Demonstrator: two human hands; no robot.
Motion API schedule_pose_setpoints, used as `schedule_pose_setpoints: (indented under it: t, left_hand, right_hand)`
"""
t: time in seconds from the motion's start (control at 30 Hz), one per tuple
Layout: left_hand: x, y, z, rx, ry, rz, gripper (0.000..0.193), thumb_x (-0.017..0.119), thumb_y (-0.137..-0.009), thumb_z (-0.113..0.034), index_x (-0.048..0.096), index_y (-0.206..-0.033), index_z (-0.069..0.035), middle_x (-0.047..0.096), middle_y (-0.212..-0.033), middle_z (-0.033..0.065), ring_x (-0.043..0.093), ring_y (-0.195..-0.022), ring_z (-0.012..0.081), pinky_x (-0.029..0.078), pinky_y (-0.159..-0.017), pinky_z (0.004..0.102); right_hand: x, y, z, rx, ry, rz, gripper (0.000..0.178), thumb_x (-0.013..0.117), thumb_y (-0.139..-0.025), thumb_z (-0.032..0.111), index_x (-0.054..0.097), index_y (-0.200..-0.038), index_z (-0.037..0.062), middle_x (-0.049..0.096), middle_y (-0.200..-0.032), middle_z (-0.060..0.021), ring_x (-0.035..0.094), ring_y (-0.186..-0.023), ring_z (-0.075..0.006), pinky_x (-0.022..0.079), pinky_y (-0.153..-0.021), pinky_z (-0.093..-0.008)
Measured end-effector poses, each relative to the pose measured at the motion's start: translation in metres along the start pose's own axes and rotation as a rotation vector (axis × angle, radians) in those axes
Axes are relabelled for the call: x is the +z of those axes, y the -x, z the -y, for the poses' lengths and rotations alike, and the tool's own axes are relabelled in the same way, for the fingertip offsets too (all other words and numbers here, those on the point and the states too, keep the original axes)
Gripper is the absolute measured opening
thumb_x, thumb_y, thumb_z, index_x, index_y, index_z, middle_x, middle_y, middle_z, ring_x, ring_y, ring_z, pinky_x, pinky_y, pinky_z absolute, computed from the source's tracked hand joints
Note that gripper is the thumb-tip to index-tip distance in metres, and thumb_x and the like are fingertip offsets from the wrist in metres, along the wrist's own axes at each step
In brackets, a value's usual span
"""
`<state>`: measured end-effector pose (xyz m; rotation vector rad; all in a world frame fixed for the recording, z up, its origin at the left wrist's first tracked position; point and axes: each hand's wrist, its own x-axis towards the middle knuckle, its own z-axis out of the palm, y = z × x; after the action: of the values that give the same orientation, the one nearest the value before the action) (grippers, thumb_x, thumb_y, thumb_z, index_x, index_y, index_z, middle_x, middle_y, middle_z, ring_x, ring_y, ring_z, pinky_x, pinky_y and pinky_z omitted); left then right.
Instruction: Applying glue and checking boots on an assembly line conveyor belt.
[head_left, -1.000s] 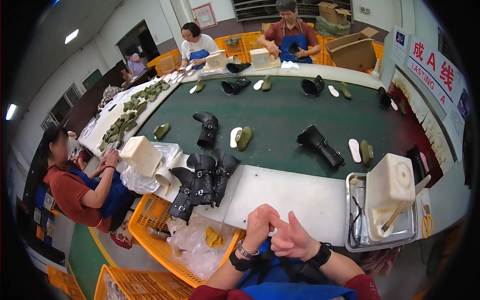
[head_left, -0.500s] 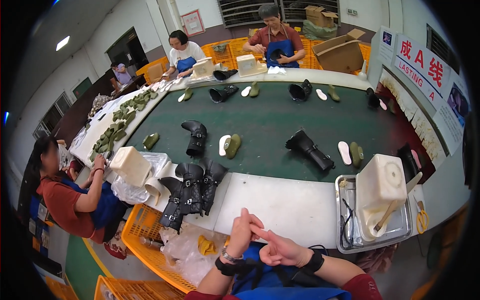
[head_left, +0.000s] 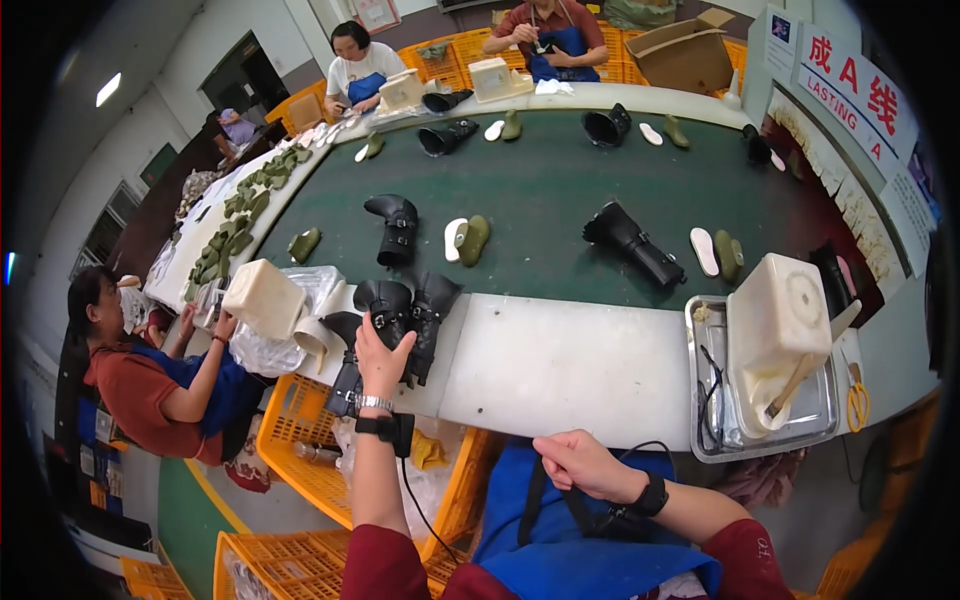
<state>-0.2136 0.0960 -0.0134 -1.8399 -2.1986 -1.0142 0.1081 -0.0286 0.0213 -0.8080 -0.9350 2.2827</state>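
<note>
My left hand [head_left: 378, 362] reaches over three black buckled boots at the near edge of the white work surface. Its fingers are stretched and its thumb stands apart, against the middle boot [head_left: 383, 297]; whether it grips cannot be told. Another boot [head_left: 434, 310] stands just right of the hand, and the third boot [head_left: 345, 385] is partly hidden behind it on the left. Near my blue apron [head_left: 510, 490], my right hand [head_left: 585, 464] hangs before the table edge, fingers curled in with nothing visible in them. Dark bands circle both wrists.
A green belt [head_left: 540, 190] carries black boots, white insoles and olive foot-shaped pieces. At right, a metal tray [head_left: 810, 430] holds a whitish container [head_left: 780, 320] with a brush; yellow-handled scissors [head_left: 857, 400] lie beside it. An orange crate [head_left: 300, 500] stands below left. Co-workers sit around the table.
My hands, which were touching fingertips in front of me, have come apart. The left has gone forward and left onto the boots; the right has moved slightly right, its fingers curled.
</note>
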Motion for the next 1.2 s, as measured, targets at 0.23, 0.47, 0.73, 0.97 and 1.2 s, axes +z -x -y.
schedule_pose_setpoints:
  t: [0.23, 0.47, 0.73, 0.97, 1.2]
  left_hand:
    - [0.023, -0.009, 0.013, -0.378, -0.046, 0.144, 0.081, 0.069, -0.058, -0.033, 0.036, -0.127, -0.008, 0.052, -0.114, 0.0234, 0.051, -0.105, 0.0389, 0.040, -0.090, 0.0432]
    - [-0.001, -0.023, -0.017, -0.357, 0.359, -0.057, 0.080, 0.072, -0.059, -0.021, 0.034, -0.127, -0.004, 0.051, -0.112, 0.0224, 0.054, -0.097, 0.0319, 0.041, -0.088, 0.0355]
    - [-0.034, 0.091, -0.156, 0.280, 0.717, 0.029, 0.099, 0.075, -0.058, -0.009, 0.012, -0.135, 0.001, 0.034, -0.130, 0.0208, 0.039, -0.116, 0.0297, 0.031, -0.099, 0.0375]
    - [-0.006, 0.134, -0.199, 0.515, 0.697, 0.143, 0.092, 0.078, -0.056, -0.012, 0.024, -0.129, 0.001, 0.041, -0.120, 0.0173, 0.043, -0.114, 0.0317, 0.035, -0.095, 0.0393]
    - [-0.004, 0.128, -0.215, 0.500, 0.943, 0.280, 0.102, 0.083, -0.053, -0.016, 0.021, -0.132, 0.000, 0.046, -0.119, 0.0177, 0.053, -0.102, 0.0297, 0.044, -0.085, 0.0378]
  right_hand:
    - [0.003, 0.005, -0.005, -0.042, 0.099, -0.030, 0.036, 0.049, -0.092, 0.025, 0.050, -0.062, 0.0050, 0.043, -0.049, 0.0015, 0.038, -0.043, -0.0053, 0.031, -0.042, -0.0201]
    - [-0.002, 0.023, -0.007, -0.181, 0.207, -0.064, 0.033, 0.051, -0.090, 0.027, 0.054, -0.066, 0.0052, 0.044, -0.048, 0.0033, 0.037, -0.041, -0.0031, 0.028, -0.040, -0.0193]
    - [-0.019, 0.038, 0.038, -0.569, 0.181, -0.357, 0.038, 0.050, -0.091, 0.021, 0.046, -0.126, 0.0066, 0.056, -0.086, -0.0017, 0.050, -0.060, -0.0052, 0.045, -0.052, -0.0196]
    - [-0.040, 0.073, 0.062, -0.530, 0.251, -0.409, 0.030, 0.053, -0.087, 0.021, 0.053, -0.109, 0.0005, 0.058, -0.089, -0.0042, 0.056, -0.062, -0.0085, 0.047, -0.053, -0.0217]
    - [-0.040, 0.069, 0.048, -0.595, 0.174, -0.431, 0.023, 0.053, -0.085, 0.013, 0.053, -0.100, -0.0038, 0.058, -0.088, -0.0070, 0.057, -0.060, -0.0099, 0.048, -0.053, -0.0218]
